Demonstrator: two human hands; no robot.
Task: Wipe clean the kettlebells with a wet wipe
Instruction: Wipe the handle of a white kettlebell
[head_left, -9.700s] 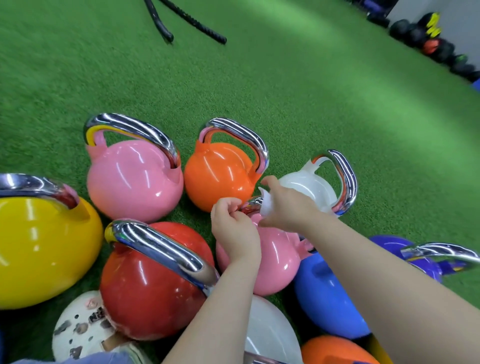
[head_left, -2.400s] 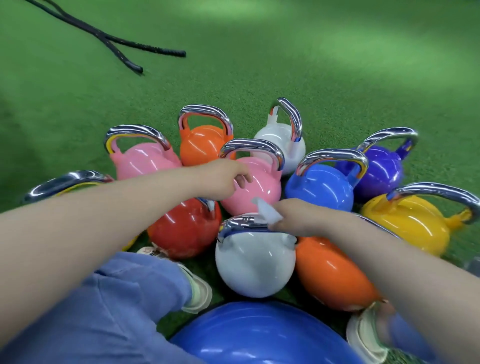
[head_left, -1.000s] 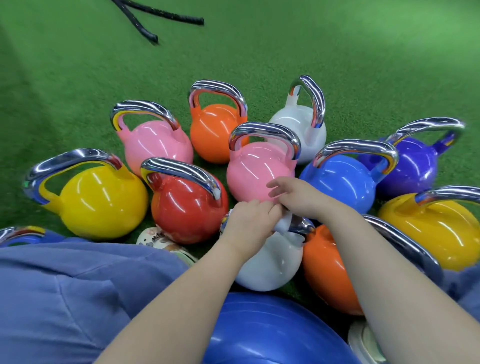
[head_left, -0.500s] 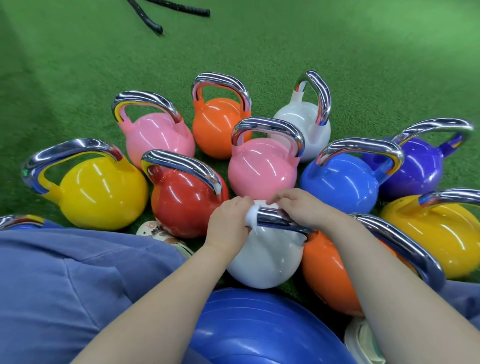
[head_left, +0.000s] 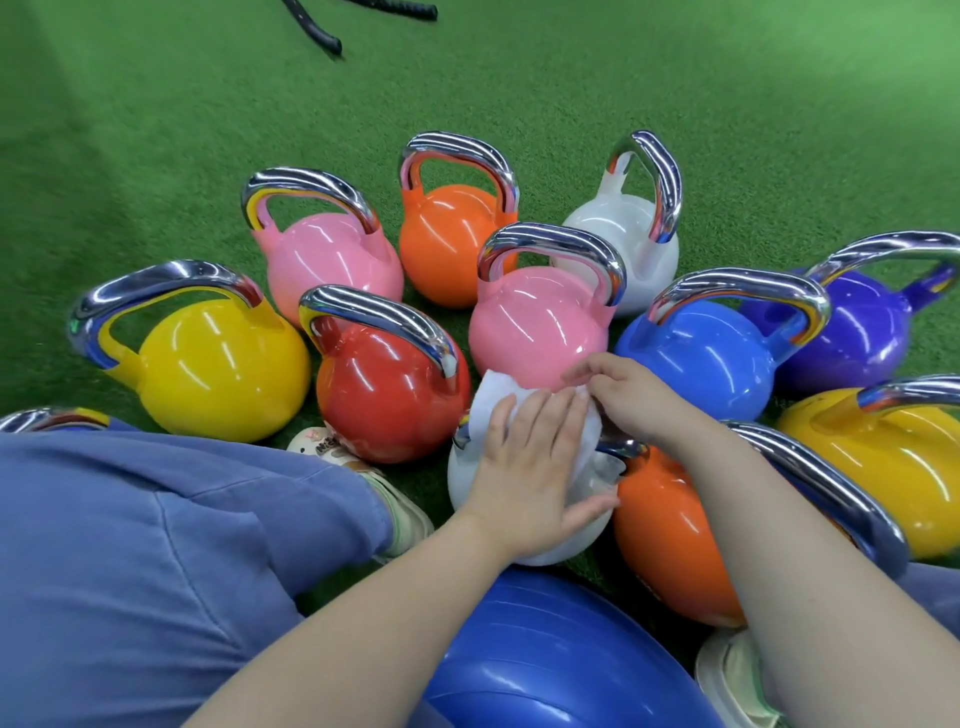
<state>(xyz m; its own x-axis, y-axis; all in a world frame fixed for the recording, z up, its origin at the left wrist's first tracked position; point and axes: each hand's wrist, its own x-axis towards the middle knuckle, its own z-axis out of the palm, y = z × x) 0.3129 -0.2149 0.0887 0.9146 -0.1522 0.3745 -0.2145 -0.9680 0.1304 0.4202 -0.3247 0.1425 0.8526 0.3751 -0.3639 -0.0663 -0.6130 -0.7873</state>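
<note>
Wet wipe (head_left: 501, 400): white, spread over the top and handle of the near white kettlebell (head_left: 582, 493), which sits on the green turf (head_left: 156, 130) at the front-centre of the cluster. Left hand (head_left: 524, 467) lies flat on the wipe, fingers straight and close together, thumb out to the side against the white body. Right hand (head_left: 634, 400) is at the wipe's far right edge, fingers curled, tips pinching the wipe edge just above the chrome handle end.

Touching or just beside the white kettlebell: red kettlebell (head_left: 384, 395) to its left, near orange kettlebell (head_left: 670, 545) to its right, middle pink kettlebell (head_left: 535, 327) behind it. The right forearm crosses over the near orange one's handle area.

Further out: blue kettlebell (head_left: 701, 358) right of the middle pink one, purple kettlebell (head_left: 857, 332) beyond that, right yellow kettlebell (head_left: 883, 467) at the frame's right side, partly cut off. Back row: far pink kettlebell (head_left: 327, 260), far orange kettlebell (head_left: 447, 244), far white kettlebell (head_left: 623, 234). Left yellow kettlebell (head_left: 223, 364) at the left, beside the red one. All have chrome handles and stand upright or slightly tilted.

Bottom of frame: big blue ball (head_left: 545, 660) under the forearms. Blue trouser leg (head_left: 156, 545) at lower left, with a light shoe (head_left: 400, 509) just beside the white kettlebell. Another shoe (head_left: 727, 680) at lower right, partly hidden. Black ropes (head_left: 322, 36) lie on the turf at the top, well apart from the cluster.
</note>
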